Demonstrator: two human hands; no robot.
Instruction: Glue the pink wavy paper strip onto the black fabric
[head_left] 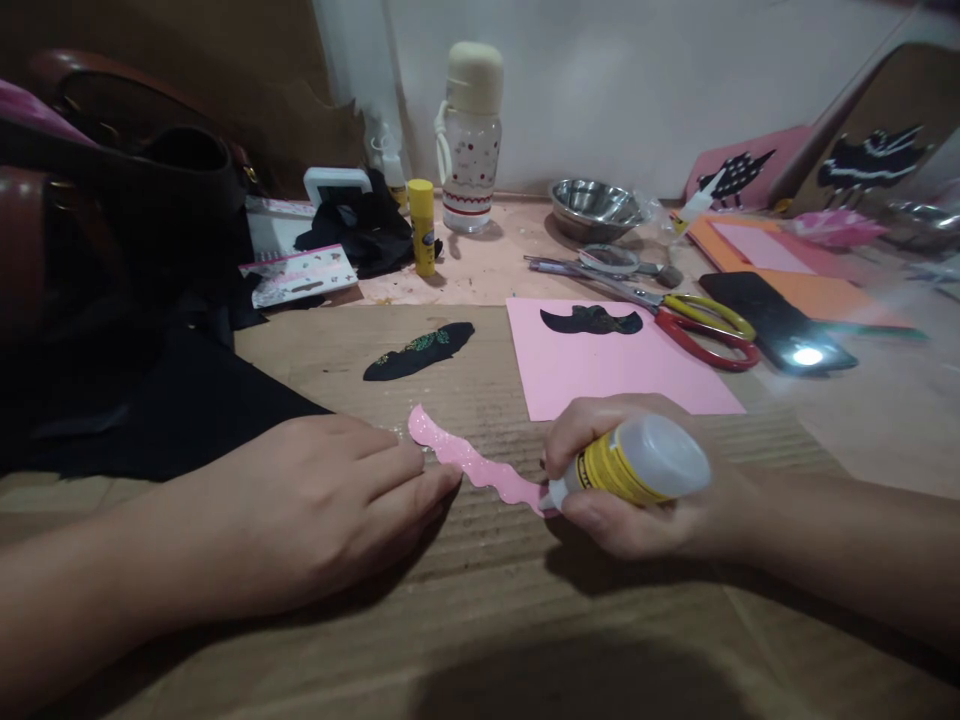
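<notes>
- Gripping a glue bottle (637,465) in the right hand (637,530), fingers wrapped around the yellow label, tipped well over with the nozzle at the right end of a wavy pink strip (480,465).
- Resting the left hand (322,500) palm down — released, with loosely stretched fingers — and one fingertip at the near edge of that strip.
- Lying between both hands on the cardboard (450,580), slanting down to the right, with glossy spots along the strip's surface.
- Just beyond, on the same cardboard, lying apart: a black cutout (420,352) with green and gold glitter.
- To the right of that, lying on a pink sheet (600,385): a dark curved cutout (592,320).
- Beside that sheet, partly over the far edge: red-and-yellow-handled scissors (660,305), next to a phone (780,315) with a lit lamp.
- Farther back, standing upright: a yellow glue stick (424,230) and a cream-capped drinking bottle (472,150), left of a metal bowl (596,210).
</notes>
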